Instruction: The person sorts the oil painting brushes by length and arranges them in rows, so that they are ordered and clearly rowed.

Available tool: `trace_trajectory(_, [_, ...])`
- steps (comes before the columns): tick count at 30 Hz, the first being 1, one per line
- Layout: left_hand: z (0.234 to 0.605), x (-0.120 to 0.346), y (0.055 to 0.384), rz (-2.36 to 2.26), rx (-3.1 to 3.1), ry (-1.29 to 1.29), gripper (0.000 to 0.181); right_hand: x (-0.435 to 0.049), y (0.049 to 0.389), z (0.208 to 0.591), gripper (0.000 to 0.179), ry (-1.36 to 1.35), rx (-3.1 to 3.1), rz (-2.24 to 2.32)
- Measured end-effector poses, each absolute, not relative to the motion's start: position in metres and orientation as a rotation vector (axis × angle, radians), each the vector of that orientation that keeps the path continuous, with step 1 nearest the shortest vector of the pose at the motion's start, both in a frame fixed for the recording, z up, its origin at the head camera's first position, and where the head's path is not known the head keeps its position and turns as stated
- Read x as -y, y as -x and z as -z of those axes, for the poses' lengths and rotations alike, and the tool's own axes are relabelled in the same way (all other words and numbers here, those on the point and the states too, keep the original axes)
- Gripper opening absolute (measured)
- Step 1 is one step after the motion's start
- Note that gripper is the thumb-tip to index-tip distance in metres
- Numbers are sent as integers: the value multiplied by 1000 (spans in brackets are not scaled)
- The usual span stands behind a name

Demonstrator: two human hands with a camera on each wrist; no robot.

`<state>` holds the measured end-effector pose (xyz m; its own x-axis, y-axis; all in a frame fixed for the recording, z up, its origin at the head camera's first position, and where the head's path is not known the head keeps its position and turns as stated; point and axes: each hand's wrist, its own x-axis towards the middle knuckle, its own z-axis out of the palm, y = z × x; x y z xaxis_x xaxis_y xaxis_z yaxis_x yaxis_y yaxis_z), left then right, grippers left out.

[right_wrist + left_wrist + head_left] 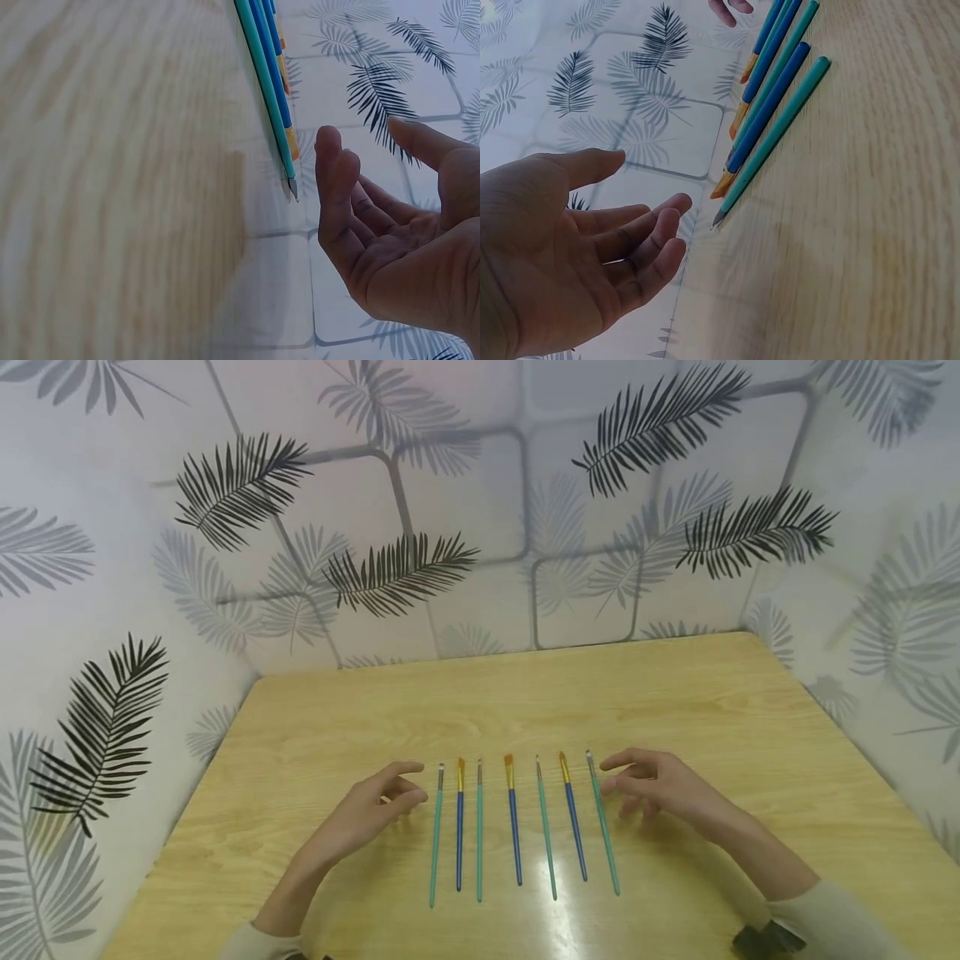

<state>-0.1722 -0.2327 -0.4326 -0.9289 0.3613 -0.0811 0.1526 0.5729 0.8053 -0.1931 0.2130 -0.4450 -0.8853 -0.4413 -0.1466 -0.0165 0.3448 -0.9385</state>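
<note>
Several slim paintbrushes lie side by side on the table, bristles toward the far wall, with green and blue handles. My left hand (372, 806) is just left of the leftmost green paintbrush (436, 835), fingers loosely bent and holding nothing. On the other side, my right hand (660, 785) hovers by the bristle end of the rightmost green paintbrush (604, 831), also with nothing in it. Between these lie a blue flat brush (513, 835) with orange bristles and a blue pointed brush (573, 827). Both wrist views show relaxed, parted fingers beside the brush tips.
The wooden table (315, 727) runs back to a wall (480, 510) covered in a leaf pattern, which also rises at both sides. A dark band (768, 939) sits at the right sleeve.
</note>
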Motion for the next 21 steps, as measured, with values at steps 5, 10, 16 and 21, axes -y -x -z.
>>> trace_trajectory(5, [433, 231, 173, -1293, -2557, -436, 52, -211, 192, 444, 52, 397, -2237, 1543])
trace_trajectory(10, [431, 229, 174, -1303, -2534, -462, 50, -207, 191, 444, 55, 371, -2244, 1530])
trace_trajectory(16, [430, 226, 174, -1318, -2512, -466, 51, -204, 193, 447, 53, 399, -2221, 1534])
trace_trajectory(21, [431, 223, 175, -1321, -2500, -462, 52, -203, 195, 447, 52, 421, -2213, 1534])
